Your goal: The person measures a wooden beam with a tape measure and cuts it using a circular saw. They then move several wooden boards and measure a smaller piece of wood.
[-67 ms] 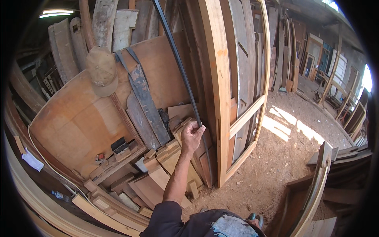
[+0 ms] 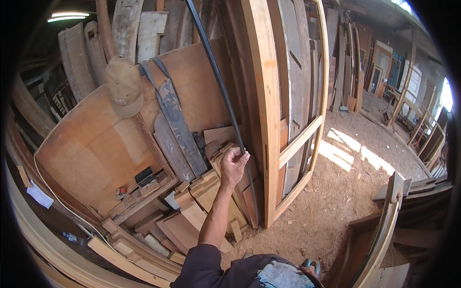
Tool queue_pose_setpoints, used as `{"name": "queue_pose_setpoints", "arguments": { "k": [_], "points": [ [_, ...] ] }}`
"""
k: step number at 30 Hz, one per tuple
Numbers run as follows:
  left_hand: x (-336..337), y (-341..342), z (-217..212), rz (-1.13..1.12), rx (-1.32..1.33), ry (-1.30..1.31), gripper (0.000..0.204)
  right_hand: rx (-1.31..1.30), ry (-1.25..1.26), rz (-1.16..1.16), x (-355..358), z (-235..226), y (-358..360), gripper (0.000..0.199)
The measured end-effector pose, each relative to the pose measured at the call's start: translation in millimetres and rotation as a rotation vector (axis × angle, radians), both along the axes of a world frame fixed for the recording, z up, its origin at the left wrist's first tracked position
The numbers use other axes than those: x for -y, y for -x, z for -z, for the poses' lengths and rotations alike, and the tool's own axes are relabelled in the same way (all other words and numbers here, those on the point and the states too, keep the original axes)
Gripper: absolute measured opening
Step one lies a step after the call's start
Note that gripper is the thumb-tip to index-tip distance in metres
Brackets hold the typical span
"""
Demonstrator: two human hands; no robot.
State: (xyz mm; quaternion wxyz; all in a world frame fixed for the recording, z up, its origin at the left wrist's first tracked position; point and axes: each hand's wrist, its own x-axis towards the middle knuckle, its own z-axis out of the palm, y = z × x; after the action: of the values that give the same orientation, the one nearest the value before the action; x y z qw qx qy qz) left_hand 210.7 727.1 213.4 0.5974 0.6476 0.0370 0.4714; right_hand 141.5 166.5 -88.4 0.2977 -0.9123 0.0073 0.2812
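Observation:
My left hand (image 2: 234, 165) reaches forward, its fingers closed round a long, thin black tube-like length (image 2: 218, 79). Above the hand this length slants up and left to the top edge. Below, a thinner dark stretch continues toward the floor. Just right of the hand stands a tall, pale wooden frame (image 2: 269, 122) with a crossbar, upright and apart from my fingers. Wood offcuts (image 2: 211, 194) are piled below and behind my wrist. My right hand is out of sight.
A tan cap (image 2: 124, 86) and a dark strap (image 2: 161, 79) hang on a large brown panel (image 2: 72, 149) at left. Long boards (image 2: 79, 62) lean behind it. Sawdust covers the floor (image 2: 331, 192); a wooden piece (image 2: 384, 225) stands at lower right.

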Motion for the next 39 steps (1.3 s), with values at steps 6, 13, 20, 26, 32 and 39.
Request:
{"name": "queue_pose_setpoints", "arguments": {
  "k": [6, 13, 20, 26, 32, 39],
  "points": [
    [8.8, -4.2, -5.7, 0.058, 0.047, 0.022, 0.020, 0.015, 0.007, -0.015, 0.7, -5.8, -0.5, 0.030],
    [7.2, -11.6, -4.9, 0.124, 0.014, 0.015, 0.025, 0.028, 0.007, -0.037, -1.8, -12.1, -0.1, 0.029],
    [7.2, -19.5, -5.4, 0.161, 0.012, 0.048, 0.025, 0.048, 0.013, -0.066, -5.2, -17.2, -2.3, 0.029],
    [8.4, -22.2, -5.2, 0.140, 0.018, 0.018, 0.026, 0.063, 0.017, -0.086, -4.8, -21.8, -2.8, 0.028],
    [11.1, -25.5, -4.5, 0.131, 0.003, 0.023, 0.026, 0.088, 0.022, -0.107, -3.0, -25.4, -2.1, 0.028],
    [10.0, -28.3, -2.3, 0.162, 0.016, 0.044, 0.026, 0.152, 0.016, -0.159, -5.4, -32.2, -0.2, 0.027]
  ]
}}
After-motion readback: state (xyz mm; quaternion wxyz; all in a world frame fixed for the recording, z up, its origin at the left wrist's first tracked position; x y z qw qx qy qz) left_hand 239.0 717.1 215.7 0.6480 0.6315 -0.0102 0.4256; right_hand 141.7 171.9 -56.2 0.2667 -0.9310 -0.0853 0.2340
